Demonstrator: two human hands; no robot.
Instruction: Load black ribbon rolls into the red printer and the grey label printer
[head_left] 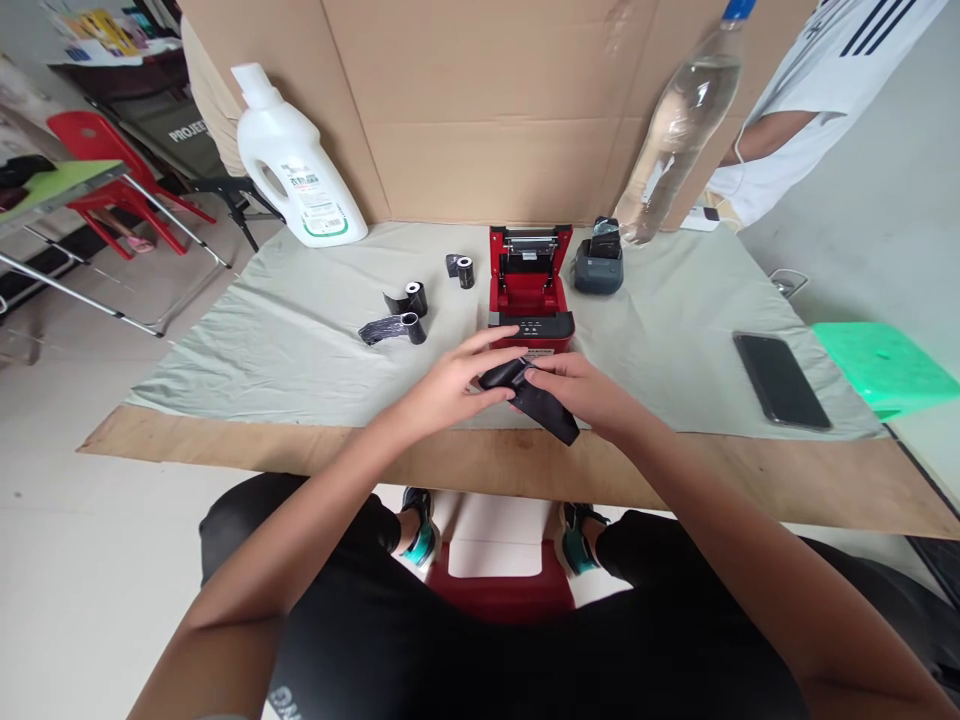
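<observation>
A: In the head view, how do the person's hands hold the glossy black roll of thin ribbon [498, 377]?
B: The left hand [461, 383] wraps its left end, thumb on the near side and fingers stretched out on the far side. The right hand [576, 388] pinches the ribbon between thumb and fingertips, close to the roll
A: And where does that roll lie?
B: Between the two hands, just on the near side of the boxy red-and-black printer [531, 298], whose lid stands raised at the back. Its body runs roughly left to right, while the loose tail slants towards the person and to the right, below the right hand
A: Which hand is nearer the printer?
B: The left, seemingly; its upper fingers overlap the front panel in view, though whether they touch it cannot be told
A: Anything else around?
B: Three small black rolls [418, 300] beyond the left hand, and a compact dark-grey device [598, 272] beside the printer
</observation>
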